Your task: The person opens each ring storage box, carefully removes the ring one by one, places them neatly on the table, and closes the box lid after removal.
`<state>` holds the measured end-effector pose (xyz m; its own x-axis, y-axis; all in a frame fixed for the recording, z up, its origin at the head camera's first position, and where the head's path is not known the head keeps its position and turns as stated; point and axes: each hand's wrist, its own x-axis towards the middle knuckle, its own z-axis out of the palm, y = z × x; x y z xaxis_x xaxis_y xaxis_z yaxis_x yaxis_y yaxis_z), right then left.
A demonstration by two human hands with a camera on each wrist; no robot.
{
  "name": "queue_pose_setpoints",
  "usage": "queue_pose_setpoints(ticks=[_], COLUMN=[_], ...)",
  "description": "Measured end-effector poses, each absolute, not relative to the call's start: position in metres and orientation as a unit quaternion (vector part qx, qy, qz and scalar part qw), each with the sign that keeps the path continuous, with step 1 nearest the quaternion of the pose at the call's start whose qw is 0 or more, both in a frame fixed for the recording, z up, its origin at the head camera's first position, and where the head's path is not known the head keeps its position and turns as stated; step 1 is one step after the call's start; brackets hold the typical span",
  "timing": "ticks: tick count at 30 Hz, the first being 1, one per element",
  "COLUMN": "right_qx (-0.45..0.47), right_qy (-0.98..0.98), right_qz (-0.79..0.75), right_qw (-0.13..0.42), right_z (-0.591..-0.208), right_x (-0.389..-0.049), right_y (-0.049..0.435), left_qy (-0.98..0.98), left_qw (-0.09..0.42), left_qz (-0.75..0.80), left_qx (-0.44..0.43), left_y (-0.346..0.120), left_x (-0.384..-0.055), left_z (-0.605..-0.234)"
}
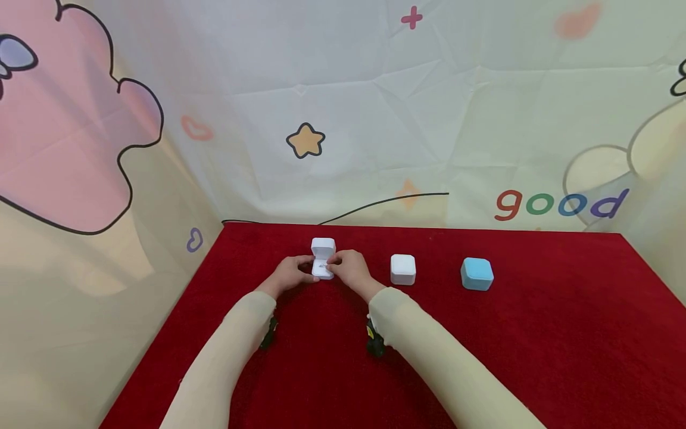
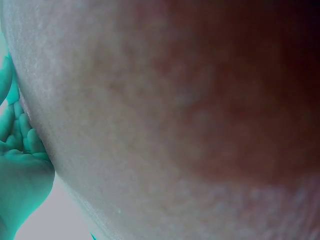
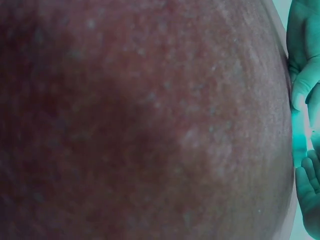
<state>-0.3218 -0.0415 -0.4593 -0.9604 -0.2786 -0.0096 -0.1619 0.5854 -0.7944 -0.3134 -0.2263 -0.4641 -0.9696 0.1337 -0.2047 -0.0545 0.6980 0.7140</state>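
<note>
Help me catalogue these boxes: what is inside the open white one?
Inside the open white box, a tiny greyish item shows, too small to identify. The right hand covers part of the interior.

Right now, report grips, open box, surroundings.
Left grip holding open white ring box. Right grip at opening, hold unclear. Closed white box, light-blue box clear, rightward.

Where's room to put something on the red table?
The red table has most room right of the blue box, to the edge. There's some between left sleeve and right sleeve. Smaller gap: blue box to closed white box. Crowded: left hand and right hand at open white box.
</note>
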Motion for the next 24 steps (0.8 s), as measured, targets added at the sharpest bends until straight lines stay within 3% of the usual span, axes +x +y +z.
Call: queue_pose_setpoints(ticks=[24], right_qx=[-0.162], right_qy=[0.924], right_qz=[-0.343], right_qw=[0.044], right_z=[-0.4534], right_x=[-0.3222], right_y=[-0.0520], left_qy=[0.915], left_qw=[0.118], left_qz=[0.385], left_qx=[0.017], left_y=[-0.2269], left_x=[-0.3148], left_z=[-0.4659])
